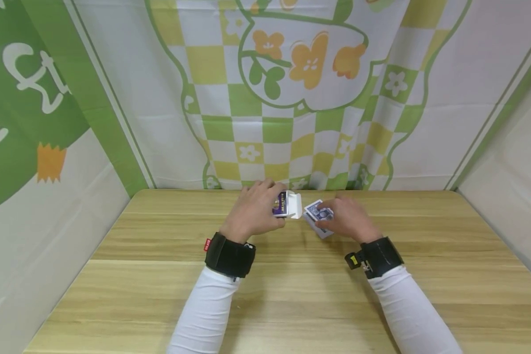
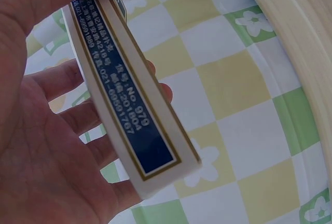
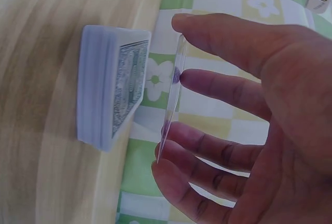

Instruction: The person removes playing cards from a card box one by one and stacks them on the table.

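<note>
My left hand (image 1: 256, 209) grips a dark blue and white playing-card box (image 1: 280, 203), its white end flap (image 1: 295, 205) folded out toward the right. In the left wrist view the thumb and fingers are on either side of the box (image 2: 124, 99), whose narrow side bears printed text. On the table just right of it lies a deck of playing cards (image 3: 96, 89), stacked square. Over the deck, my right hand (image 1: 349, 216) holds a thin blue-backed playing card (image 3: 171, 105) by its edges, thumb at one end and fingers at the other, apart from the stack.
Both hands work near the back edge of the wooden table (image 1: 292, 295). Behind it hangs a green, yellow and white checked curtain (image 1: 248, 123), with pale fabric walls on both sides. Each wrist wears a black strap (image 1: 230, 255).
</note>
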A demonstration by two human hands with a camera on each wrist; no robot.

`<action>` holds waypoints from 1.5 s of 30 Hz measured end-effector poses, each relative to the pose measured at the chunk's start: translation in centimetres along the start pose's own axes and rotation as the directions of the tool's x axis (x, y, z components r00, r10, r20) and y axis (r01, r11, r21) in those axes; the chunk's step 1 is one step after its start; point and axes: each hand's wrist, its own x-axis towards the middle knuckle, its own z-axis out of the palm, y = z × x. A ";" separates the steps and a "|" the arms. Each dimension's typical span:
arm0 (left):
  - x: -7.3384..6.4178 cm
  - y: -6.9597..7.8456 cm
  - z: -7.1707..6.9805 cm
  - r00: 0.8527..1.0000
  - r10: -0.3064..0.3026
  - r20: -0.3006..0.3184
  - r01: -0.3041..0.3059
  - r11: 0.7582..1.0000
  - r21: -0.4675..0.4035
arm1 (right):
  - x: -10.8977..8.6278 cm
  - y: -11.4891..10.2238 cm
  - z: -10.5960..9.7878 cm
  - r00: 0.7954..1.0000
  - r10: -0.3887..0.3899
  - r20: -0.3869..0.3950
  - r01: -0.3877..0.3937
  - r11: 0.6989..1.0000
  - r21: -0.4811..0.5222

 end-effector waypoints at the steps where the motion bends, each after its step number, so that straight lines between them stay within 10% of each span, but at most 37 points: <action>1: 0.0 0.0 0.0 1.000 0.000 0.001 0.000 1.000 -0.001 | 0.0 0.0 0.1 1.000 0.004 0.006 -0.004 1.000 0.002; 45: -0.1 0.2 -0.2 1.000 -0.001 0.011 0.002 1.000 -0.008 | 0.4 0.6 1.9 0.999 0.033 -0.008 -0.033 0.999 -0.022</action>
